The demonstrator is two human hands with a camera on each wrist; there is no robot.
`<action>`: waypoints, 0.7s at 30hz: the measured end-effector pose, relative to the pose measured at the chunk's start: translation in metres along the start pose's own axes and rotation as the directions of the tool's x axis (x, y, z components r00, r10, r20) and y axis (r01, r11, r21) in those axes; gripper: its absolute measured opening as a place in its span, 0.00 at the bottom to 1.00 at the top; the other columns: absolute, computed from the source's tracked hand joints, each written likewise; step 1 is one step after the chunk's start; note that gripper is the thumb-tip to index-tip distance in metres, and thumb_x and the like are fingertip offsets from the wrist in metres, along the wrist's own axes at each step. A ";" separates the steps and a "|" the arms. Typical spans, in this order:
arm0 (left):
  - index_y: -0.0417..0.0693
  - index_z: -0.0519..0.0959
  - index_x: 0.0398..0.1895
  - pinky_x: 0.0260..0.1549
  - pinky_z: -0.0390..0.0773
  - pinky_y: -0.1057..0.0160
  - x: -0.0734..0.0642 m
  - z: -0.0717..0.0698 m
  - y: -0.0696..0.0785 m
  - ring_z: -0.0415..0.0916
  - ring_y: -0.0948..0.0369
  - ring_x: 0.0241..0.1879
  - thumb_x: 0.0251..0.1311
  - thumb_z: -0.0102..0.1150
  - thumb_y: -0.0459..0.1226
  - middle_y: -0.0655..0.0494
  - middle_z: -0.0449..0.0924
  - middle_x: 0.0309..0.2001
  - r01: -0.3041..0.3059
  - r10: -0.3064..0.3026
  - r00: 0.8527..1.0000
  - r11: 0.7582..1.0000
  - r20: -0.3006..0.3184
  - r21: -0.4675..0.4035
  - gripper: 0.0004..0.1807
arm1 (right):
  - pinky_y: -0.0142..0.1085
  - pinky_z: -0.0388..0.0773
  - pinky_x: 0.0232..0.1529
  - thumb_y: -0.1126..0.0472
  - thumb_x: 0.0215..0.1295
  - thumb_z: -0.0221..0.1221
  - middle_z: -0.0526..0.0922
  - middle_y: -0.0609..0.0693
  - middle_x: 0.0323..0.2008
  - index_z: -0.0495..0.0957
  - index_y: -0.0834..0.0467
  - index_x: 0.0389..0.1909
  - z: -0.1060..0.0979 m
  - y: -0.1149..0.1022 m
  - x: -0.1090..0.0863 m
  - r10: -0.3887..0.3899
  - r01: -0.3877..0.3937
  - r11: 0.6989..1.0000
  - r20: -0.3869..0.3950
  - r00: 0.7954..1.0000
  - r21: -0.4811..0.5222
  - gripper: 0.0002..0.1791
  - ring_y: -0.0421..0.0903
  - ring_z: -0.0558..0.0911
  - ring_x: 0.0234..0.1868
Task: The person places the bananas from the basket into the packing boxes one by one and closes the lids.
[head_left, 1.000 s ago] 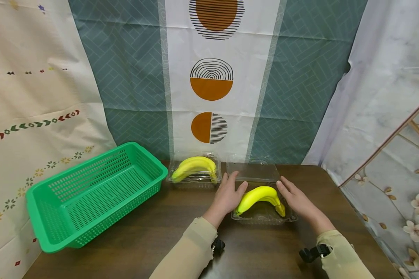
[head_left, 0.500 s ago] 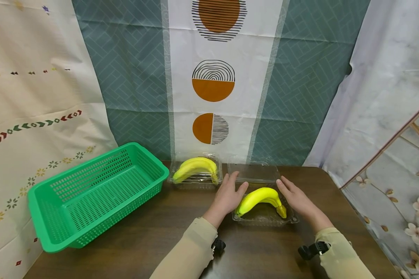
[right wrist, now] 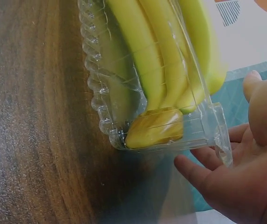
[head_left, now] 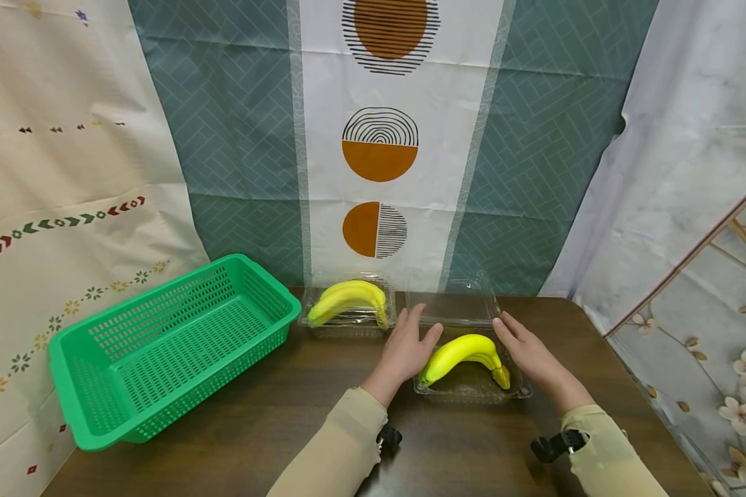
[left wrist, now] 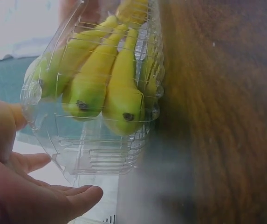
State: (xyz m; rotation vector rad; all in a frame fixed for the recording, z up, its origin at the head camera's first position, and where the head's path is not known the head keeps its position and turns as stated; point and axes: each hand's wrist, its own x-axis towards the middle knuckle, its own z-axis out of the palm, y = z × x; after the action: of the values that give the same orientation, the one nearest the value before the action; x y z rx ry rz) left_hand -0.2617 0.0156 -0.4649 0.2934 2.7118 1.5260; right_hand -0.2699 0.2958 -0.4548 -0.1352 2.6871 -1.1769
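A bunch of yellow bananas lies in the base of a clear plastic clamshell box, whose lid is swung back toward the wall. At the box's left side is my left hand, fingers extended; in the left wrist view its thumb reaches the rim beside the green banana tips. My right hand is at the right side, fingers loosely stretched. From the right wrist, the brown-yellow stem shows through the clear wall, and the fingers lie by the box's corner tab. Neither hand touches the bananas.
A second clear box, closed over more bananas, stands at the back, left of my left hand. The long green plastic basket stands farther left. Patterned curtains hang behind the brown table.
The lid of the nearer box has tilted up a little at the back. Both hands keep almost the same places; the head view has shifted slightly.
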 end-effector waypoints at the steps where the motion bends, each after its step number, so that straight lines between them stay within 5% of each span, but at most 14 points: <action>1: 0.52 0.61 0.88 0.76 0.63 0.31 0.000 0.000 0.001 0.55 0.36 0.84 0.85 0.54 0.56 0.35 0.49 0.88 -0.002 0.002 1.000 1.000 -0.001 -0.002 0.38 | 0.72 0.46 0.79 0.31 0.88 0.39 0.40 0.71 0.88 0.36 0.66 0.89 0.000 -0.001 0.000 0.002 -0.002 1.000 0.000 1.000 0.002 0.52 0.75 0.44 0.86; 17: 0.54 0.56 0.91 0.74 0.66 0.31 -0.001 -0.004 0.003 0.61 0.36 0.81 0.84 0.55 0.57 0.38 0.47 0.88 -0.017 0.017 1.000 0.999 -0.013 -0.040 0.41 | 0.72 0.45 0.80 0.30 0.88 0.39 0.38 0.70 0.88 0.34 0.66 0.89 -0.005 -0.011 -0.005 0.006 -0.005 0.999 -0.027 1.000 0.038 0.53 0.75 0.42 0.86; 21: 0.54 0.56 0.90 0.72 0.68 0.31 -0.001 -0.003 0.003 0.65 0.35 0.79 0.84 0.54 0.56 0.37 0.48 0.88 -0.027 0.026 1.000 0.998 -0.017 -0.048 0.41 | 0.72 0.52 0.79 0.31 0.89 0.38 0.44 0.73 0.87 0.34 0.65 0.89 -0.006 -0.008 -0.004 0.019 -0.016 0.998 -0.042 0.999 0.065 0.52 0.76 0.55 0.83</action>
State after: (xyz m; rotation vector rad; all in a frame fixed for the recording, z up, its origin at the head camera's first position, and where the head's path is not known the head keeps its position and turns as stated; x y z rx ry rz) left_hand -0.2603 0.0141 -0.4608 0.3178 2.6893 1.6058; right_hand -0.2674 0.2953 -0.4440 -0.0775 2.6768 -1.2736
